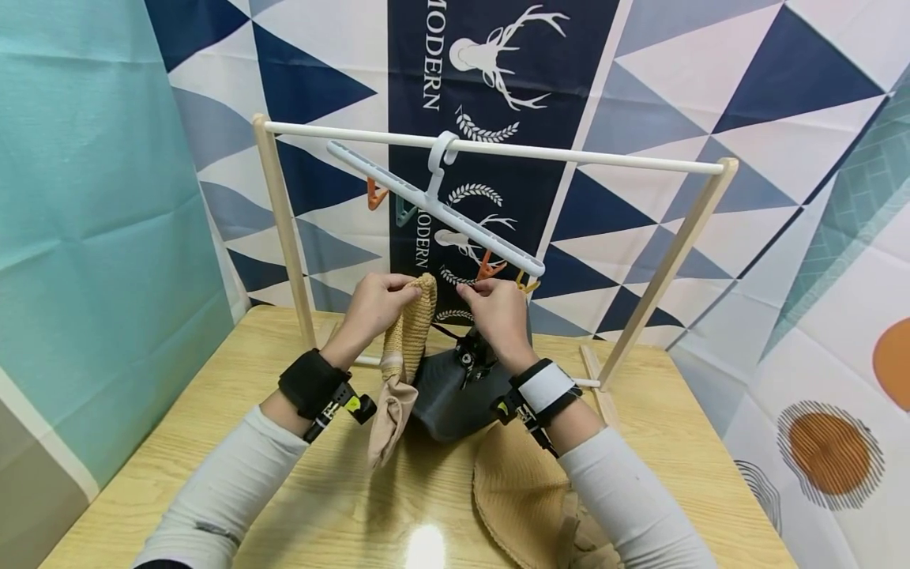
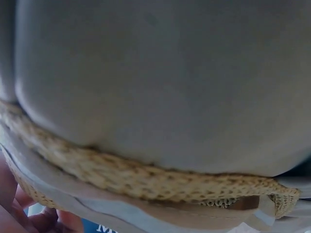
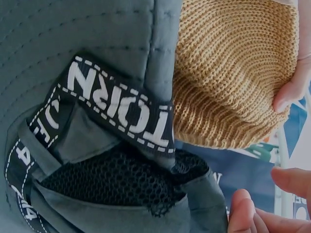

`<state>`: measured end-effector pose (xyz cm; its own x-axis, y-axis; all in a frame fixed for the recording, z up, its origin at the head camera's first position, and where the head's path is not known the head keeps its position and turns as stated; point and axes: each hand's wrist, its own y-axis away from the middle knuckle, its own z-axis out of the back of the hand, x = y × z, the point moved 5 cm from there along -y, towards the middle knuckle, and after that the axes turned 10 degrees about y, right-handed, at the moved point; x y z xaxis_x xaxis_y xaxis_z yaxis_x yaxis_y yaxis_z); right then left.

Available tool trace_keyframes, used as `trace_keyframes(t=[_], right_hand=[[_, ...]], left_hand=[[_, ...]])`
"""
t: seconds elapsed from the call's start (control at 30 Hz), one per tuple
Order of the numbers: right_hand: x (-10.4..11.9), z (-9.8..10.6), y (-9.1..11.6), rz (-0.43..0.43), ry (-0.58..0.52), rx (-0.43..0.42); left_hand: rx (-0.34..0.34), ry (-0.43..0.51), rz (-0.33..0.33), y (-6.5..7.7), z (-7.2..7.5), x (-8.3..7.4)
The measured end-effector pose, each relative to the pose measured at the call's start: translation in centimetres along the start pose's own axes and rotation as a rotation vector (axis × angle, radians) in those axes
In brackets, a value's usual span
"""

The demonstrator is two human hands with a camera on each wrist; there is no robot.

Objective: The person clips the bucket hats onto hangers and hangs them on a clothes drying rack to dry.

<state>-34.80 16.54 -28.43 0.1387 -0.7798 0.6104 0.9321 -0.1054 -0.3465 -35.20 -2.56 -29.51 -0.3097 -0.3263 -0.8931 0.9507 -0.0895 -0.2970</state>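
My left hand [image 1: 380,308] pinches a tan knitted hat [image 1: 412,332] by its upper edge, with beige cloth hanging below it. In the left wrist view, the hat's woven edge [image 2: 146,182] crosses close to the camera. Just right of it is my right hand [image 1: 499,316], beneath a pale hanger [image 1: 434,207]; in the right wrist view, its thumb [image 3: 291,180] and finger are apart with nothing between them. Behind that hand hangs a dark grey hat [image 1: 444,391] with black mesh and a lettered strap [image 3: 124,109]. An orange clip [image 1: 489,267] and a yellow clip [image 1: 528,283] sit just above.
The hanger hooks over the white rail [image 1: 583,158] of a wooden-legged rack. An orange clip [image 1: 375,194] and a teal clip [image 1: 404,212] dangle from its far end. Another tan hat [image 1: 515,482] lies on the wooden table [image 1: 320,506], below my right forearm.
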Motion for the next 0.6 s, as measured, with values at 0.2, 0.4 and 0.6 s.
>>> trace_keyframes(t=[0.2, 0.4, 0.6], right_hand=[[-0.4, 0.5, -0.2, -0.020, -0.013, -0.041], [-0.7, 1.0, -0.3, -0.031, -0.017, -0.077], [-1.1, 1.2, -0.6, -0.044, -0.024, -0.108]], left_hand=[[0.000, 0.007, 0.008, -0.4, -0.5, -0.1], [0.000, 0.014, -0.009, -0.8, -0.9, -0.4], [0.008, 0.006, -0.025, -1.2, -1.4, -0.5]])
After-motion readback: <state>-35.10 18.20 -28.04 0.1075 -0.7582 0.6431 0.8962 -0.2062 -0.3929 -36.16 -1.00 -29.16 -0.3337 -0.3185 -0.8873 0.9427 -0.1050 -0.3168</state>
